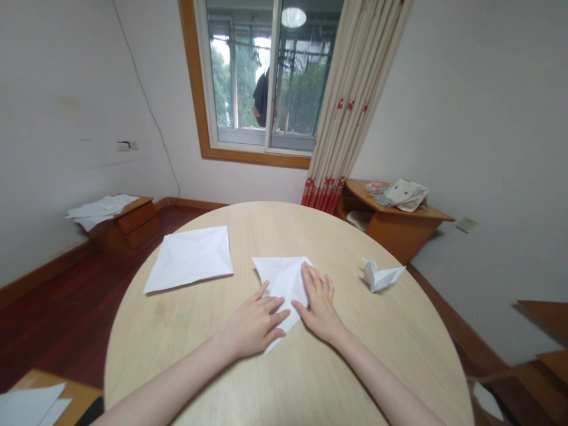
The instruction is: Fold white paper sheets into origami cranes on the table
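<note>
A folded sheet of white paper (280, 275) lies flat on the round wooden table, its lower end narrowing to a point. Across its lower left part rests my left hand (257, 322), fingers spread and pressing on the paper. My right hand (320, 300) lies along the right edge, fingertips near the upper right corner and thumb on the paper. Part of the sheet is hidden under both hands. Right of them stands a folded paper bird (379, 277). To the left is a stack of white paper (193, 260) with crease lines.
The pale round table (275, 222) fills the foreground. Behind it stand a low drawer cabinet (139, 225) topped with papers and a corner cabinet (390, 231) with a cloth bag (407, 194). White sheets (31, 405) lie at lower left. A patterned curtain (350, 106) hangs beside the window.
</note>
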Tool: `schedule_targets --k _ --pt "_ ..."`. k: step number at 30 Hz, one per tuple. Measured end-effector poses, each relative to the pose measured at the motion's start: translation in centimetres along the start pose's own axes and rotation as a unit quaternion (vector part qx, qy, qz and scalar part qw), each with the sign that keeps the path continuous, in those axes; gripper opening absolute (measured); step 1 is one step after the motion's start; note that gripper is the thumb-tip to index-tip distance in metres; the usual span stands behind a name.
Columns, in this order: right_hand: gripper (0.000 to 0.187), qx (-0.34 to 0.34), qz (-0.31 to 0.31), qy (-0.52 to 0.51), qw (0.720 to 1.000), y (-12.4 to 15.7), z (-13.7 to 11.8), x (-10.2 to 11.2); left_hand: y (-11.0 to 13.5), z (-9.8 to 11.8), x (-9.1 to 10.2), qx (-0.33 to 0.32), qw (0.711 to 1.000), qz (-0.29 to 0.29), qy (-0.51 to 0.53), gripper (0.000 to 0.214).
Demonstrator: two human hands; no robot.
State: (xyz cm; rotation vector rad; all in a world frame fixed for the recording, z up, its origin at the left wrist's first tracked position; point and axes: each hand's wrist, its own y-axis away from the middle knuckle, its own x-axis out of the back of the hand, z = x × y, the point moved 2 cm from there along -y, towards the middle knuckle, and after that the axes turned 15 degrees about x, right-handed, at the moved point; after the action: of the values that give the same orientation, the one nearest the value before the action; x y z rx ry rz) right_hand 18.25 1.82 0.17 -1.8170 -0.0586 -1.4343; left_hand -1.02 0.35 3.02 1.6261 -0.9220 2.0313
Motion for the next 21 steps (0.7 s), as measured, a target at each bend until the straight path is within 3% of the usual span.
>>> schedule_targets --k 21 --pt "0.075 0.016 -0.002 0.025 1.000 -0.17 -0.06 0.27 -0.28 0.21 0.75 0.023 1.000 -0.002 0.015 0.029"
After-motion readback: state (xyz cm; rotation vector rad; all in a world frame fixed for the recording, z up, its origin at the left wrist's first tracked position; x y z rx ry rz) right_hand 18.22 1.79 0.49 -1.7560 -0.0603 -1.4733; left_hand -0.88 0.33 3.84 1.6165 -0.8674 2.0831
